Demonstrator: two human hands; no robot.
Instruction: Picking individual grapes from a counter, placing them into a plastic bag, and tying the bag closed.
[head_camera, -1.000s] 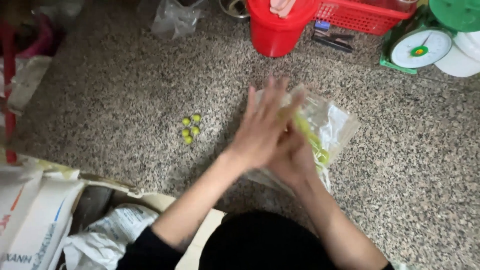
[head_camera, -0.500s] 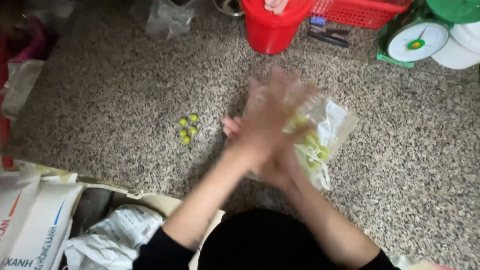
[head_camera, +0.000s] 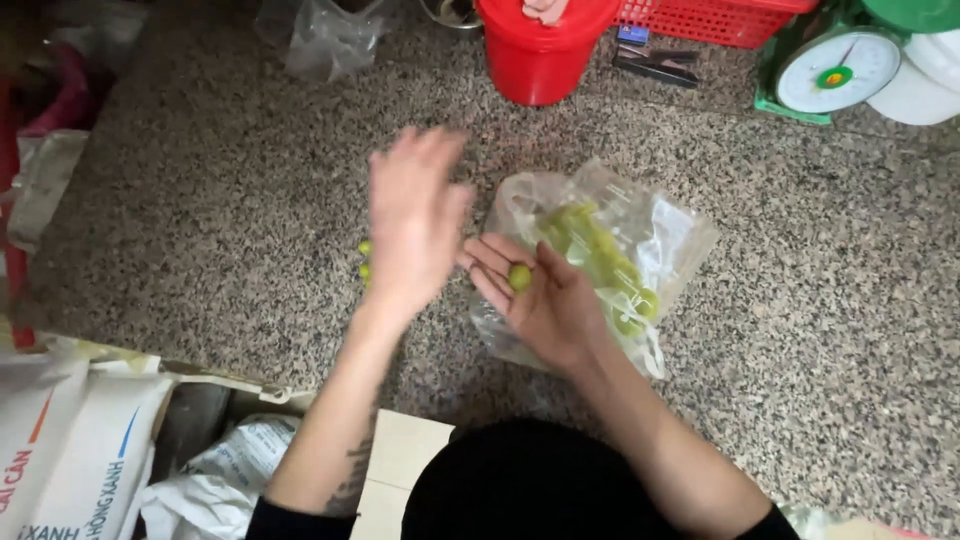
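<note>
green round fruit (head_camera: 520, 277) on open right hand (head_camera: 545, 300) palm above plastic bag (head_camera: 640, 240); left hand (head_camera: 410, 225) grip open, empty.

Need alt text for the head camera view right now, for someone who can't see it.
The right hand, palm up, holds one small green ball over a clear plastic bag of more green pieces on a speckled floor. The left hand hovers open beside it, blurred.

A crinkled, glossy clear plastic bag (head_camera: 640, 250) is seen on rough speckled grey stone floor (head_camera: 220, 220), beside a smooth red plastic bucket (head_camera: 540, 55).
</note>
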